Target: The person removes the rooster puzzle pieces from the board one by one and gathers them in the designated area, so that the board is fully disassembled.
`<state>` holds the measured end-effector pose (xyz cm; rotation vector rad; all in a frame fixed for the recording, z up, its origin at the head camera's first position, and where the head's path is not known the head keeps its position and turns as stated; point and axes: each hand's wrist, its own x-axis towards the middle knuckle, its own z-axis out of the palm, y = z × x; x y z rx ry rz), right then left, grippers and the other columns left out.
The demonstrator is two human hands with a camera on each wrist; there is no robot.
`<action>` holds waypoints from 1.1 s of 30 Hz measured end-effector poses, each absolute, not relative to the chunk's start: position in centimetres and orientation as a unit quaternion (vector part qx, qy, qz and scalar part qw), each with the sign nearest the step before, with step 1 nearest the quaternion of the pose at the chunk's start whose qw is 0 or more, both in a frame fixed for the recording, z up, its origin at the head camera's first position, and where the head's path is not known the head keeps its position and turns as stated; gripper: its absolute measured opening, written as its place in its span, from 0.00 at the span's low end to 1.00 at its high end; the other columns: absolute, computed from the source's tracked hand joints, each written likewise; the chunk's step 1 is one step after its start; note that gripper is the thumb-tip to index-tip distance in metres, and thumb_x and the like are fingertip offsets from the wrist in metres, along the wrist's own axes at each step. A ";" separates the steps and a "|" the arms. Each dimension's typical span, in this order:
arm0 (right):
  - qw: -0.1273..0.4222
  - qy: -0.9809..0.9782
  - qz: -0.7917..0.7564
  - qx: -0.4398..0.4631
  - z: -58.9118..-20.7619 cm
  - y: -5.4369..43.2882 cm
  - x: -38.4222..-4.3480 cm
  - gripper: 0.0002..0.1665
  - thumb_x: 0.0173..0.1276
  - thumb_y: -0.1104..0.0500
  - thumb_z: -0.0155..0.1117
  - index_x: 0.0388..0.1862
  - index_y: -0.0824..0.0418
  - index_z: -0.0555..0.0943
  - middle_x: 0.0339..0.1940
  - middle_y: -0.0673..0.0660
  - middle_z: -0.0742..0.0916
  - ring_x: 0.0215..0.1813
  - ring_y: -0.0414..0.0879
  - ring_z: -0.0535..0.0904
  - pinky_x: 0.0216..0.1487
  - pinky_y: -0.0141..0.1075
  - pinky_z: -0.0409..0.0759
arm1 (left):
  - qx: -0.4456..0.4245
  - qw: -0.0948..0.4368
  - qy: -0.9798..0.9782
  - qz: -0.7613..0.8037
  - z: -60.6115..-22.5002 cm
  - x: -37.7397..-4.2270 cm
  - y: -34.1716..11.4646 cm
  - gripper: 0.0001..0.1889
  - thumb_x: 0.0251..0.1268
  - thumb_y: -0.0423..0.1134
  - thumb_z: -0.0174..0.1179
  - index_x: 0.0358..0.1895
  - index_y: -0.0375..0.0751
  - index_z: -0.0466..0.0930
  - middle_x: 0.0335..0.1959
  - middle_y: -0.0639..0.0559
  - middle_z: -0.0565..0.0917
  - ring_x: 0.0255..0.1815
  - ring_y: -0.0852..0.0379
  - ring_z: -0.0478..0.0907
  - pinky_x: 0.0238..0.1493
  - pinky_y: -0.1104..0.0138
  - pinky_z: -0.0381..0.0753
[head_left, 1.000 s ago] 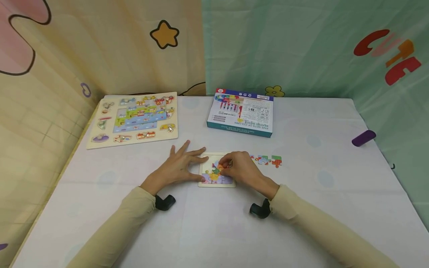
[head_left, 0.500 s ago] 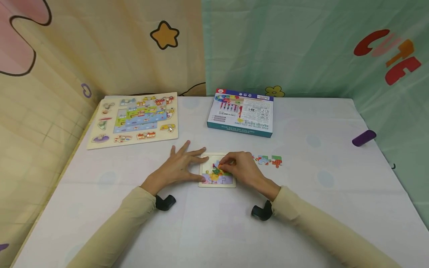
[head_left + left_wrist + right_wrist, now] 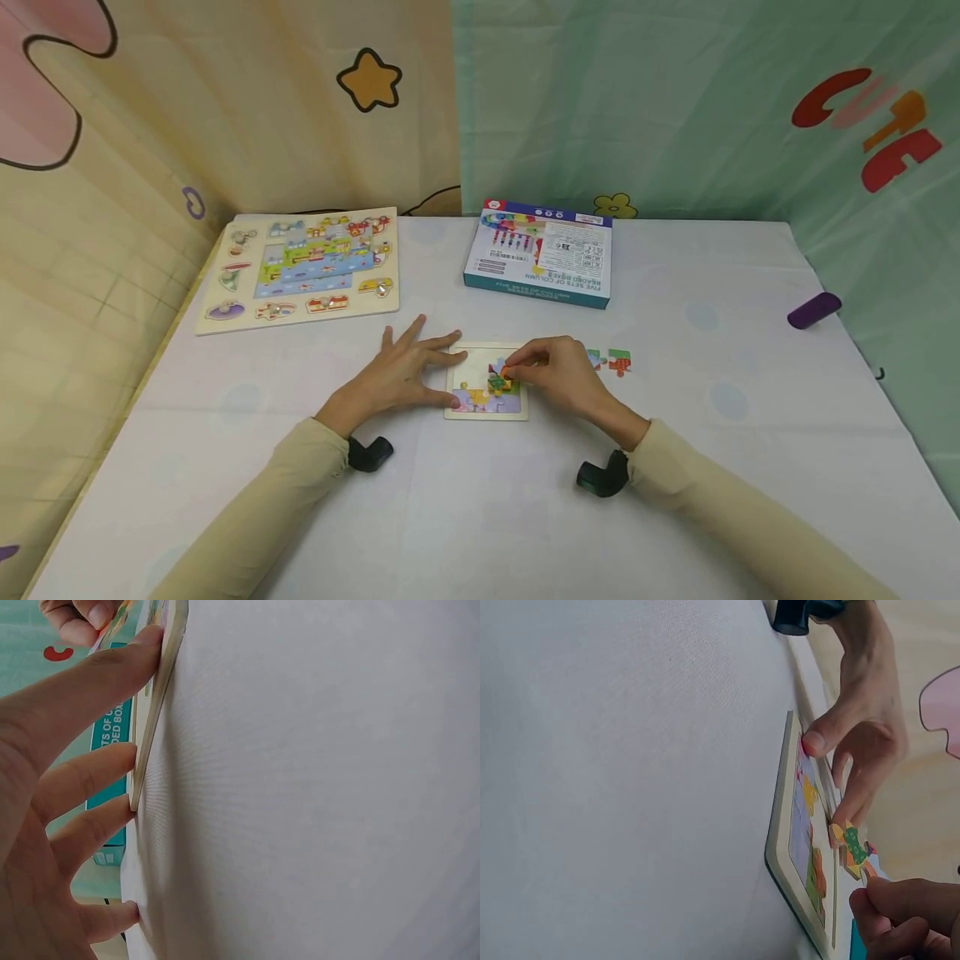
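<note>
My right hand (image 3: 561, 375) pinches a jigsaw piece (image 3: 853, 844) between thumb and fingers. The piece, green, yellow and orange, is tilted above the small wooden puzzle tray (image 3: 486, 417) in the right wrist view. Along the near side of the tray lie joined lilac pieces (image 3: 487, 405), with a yellow figure and some green at the right. My left hand (image 3: 396, 375) rests at the tray's left edge with its fingers spread. Its thumb (image 3: 142, 656) presses on the near left corner, and two fingertips touch the side.
Loose jigsaw pieces (image 3: 618, 360) lie right of the tray, partly behind my right hand. A large peg puzzle board (image 3: 300, 321) is at the back left. The bead game box (image 3: 536, 258) stands behind the tray. A purple cylinder (image 3: 813, 309) lies near the right edge.
My right hand has moved a little to the right, carrying the pinched piece with it. Green pieces at the tray's right side now show more. My left hand stays put.
</note>
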<state>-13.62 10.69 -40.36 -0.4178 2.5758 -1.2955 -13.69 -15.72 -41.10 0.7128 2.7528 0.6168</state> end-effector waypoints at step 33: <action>0.085 0.914 -0.393 -0.055 -41.2 21.3 -11.7 0.11 0.63 0.57 0.73 0.42 0.61 0.89 0.41 0.56 0.90 0.46 0.48 0.81 0.38 0.29 0.77 | 0.245 0.121 0.937 0.218 -41.2 -13.7 -15.8 0.40 0.45 0.61 0.75 0.66 0.56 0.76 0.74 0.58 0.65 0.78 0.34 0.37 0.65 0.27 0.32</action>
